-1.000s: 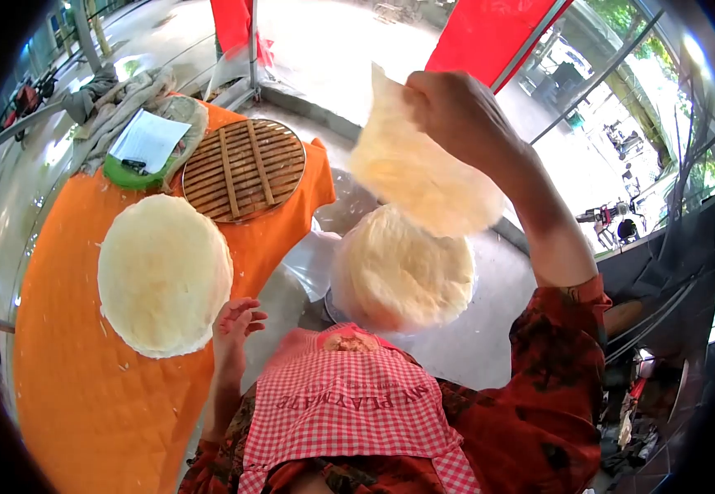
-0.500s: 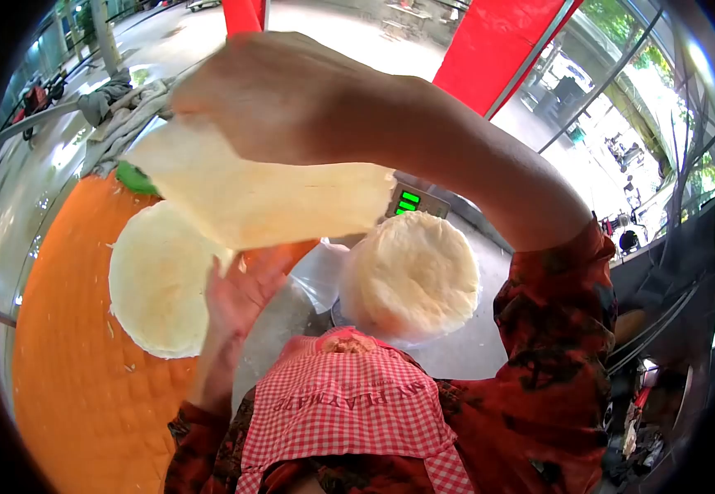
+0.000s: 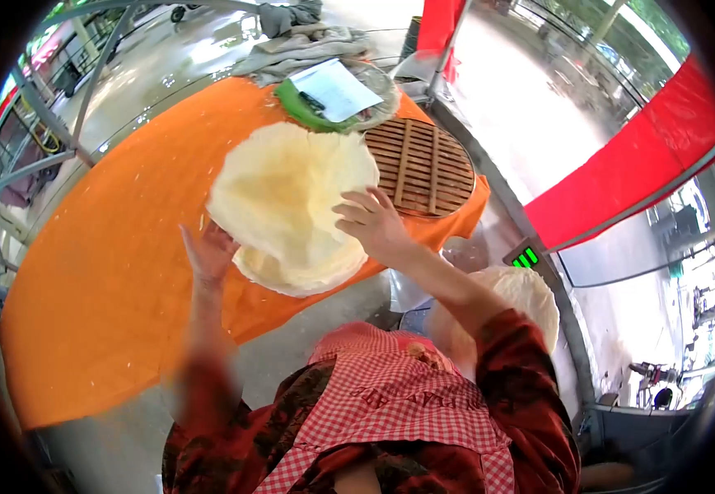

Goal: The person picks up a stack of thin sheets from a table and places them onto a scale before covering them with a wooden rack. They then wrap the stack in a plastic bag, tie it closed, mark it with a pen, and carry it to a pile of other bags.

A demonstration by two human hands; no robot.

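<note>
A thin, round, pale-yellow sheet, like a flatbread (image 3: 287, 177), lies over a stack of similar rounds (image 3: 296, 276) on the orange-covered table. It sits off-centre, so the stack shows below its near edge. My right hand (image 3: 374, 224) is at the sheet's right edge, fingers spread and at or just over the surface. To the left of the sheet and stack, my left hand (image 3: 212, 253) is open with thumb and fingers apart. Neither hand grips anything that I can see.
Beyond the stack are a round slatted wooden rack (image 3: 419, 169) and a green tray (image 3: 300, 107) with a white paper (image 3: 334, 89) on it. A bagged stack of rounds (image 3: 530, 300) stands right, beside a green-lit display (image 3: 525, 258). Orange cloth (image 3: 127, 288) covers the table.
The sheet my right hand held up in the air now lies on the stack, and that hand has come down and opened. My view has swung left toward the table.
</note>
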